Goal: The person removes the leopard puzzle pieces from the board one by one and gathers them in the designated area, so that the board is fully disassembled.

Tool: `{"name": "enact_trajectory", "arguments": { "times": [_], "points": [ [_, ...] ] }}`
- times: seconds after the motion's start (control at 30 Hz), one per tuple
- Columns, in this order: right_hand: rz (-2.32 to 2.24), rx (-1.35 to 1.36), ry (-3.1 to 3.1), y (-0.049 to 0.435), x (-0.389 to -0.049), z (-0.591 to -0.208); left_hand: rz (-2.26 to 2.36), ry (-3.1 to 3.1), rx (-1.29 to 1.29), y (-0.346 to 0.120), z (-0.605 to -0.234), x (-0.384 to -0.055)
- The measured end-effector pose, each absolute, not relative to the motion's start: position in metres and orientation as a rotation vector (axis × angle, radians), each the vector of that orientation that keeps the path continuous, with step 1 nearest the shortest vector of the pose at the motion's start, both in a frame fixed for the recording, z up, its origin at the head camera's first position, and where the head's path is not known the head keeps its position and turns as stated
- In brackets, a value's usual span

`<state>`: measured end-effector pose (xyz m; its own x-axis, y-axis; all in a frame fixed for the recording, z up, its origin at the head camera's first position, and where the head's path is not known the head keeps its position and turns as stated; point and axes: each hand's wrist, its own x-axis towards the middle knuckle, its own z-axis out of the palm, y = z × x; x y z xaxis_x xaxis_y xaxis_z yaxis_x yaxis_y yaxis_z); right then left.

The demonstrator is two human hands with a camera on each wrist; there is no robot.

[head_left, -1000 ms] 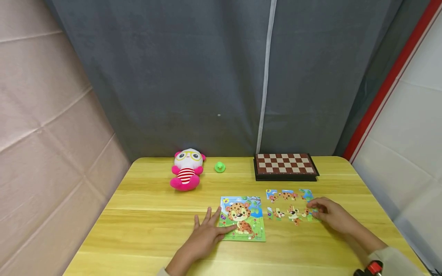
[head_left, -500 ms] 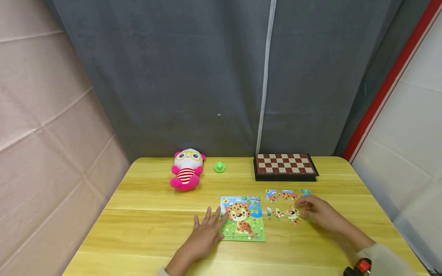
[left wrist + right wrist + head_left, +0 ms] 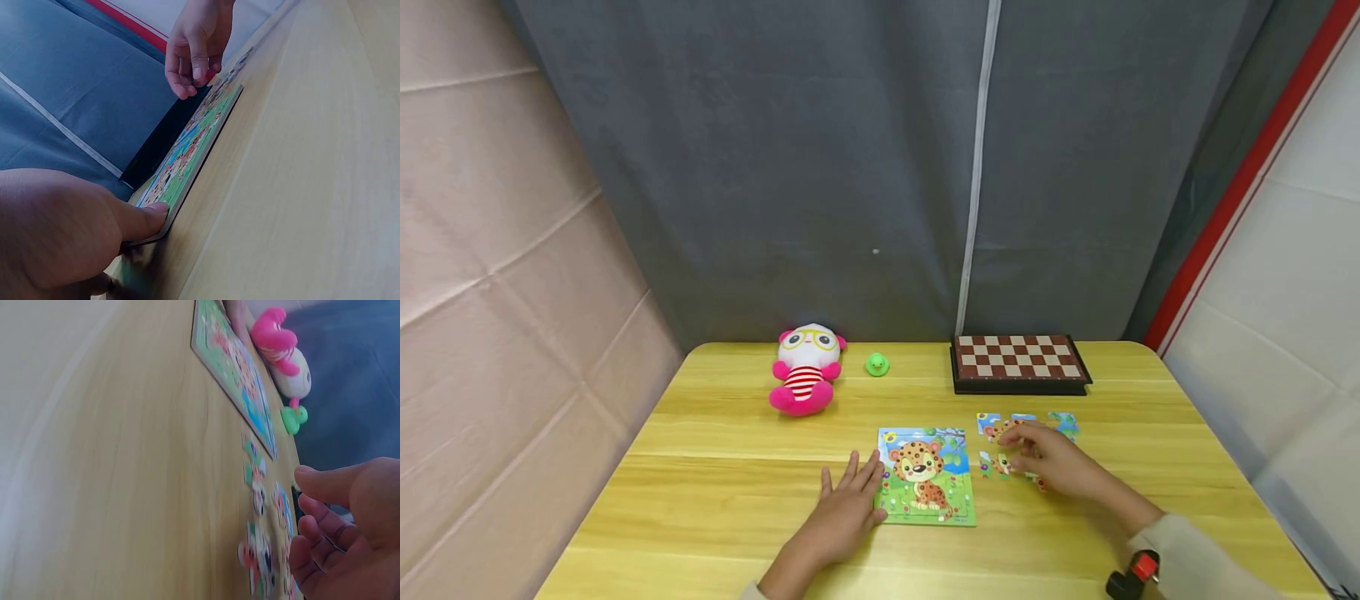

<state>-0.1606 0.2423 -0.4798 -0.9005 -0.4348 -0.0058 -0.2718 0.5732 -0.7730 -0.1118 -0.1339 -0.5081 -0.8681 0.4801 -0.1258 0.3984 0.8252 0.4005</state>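
The board [image 3: 922, 500] lies flat on the table [image 3: 700, 517], well in from the table's side edges. A narrow gap parts its right edge from the loose pieces [image 3: 1002, 465], spread in two uneven rows; beyond them, apart, sits the chessboard [image 3: 1019, 358]. The duck [image 3: 877, 365] and panda [image 3: 806, 375] sit toward the far edge, well apart from the board. The right hand [image 3: 1054, 457] hides several pieces from the head view; in the right wrist view they blur, the lower ones cut off. Its grip is loosely curled, thumb apart from fingers, holding nothing. The left hand [image 3: 842, 518] has its grip spread, thumb resting on the board's near-left corner; its underside is dark.
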Motion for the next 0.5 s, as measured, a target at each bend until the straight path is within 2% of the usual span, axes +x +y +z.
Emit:
{"name": "enact_trajectory", "arguments": {
  "times": [0.27, 0.5],
  "points": [
    [-1.226, -0.708, 2.574, 0.215, -0.166, -0.479, 0.542, 2.785, 0.68, -0.134, -0.509, -0.112],
    [-1.228, -0.697, 2.516, 0.19, -0.167, -0.479, 0.551, 2.775, 0.677, -0.134, -0.509, -0.112]
  ]
}}
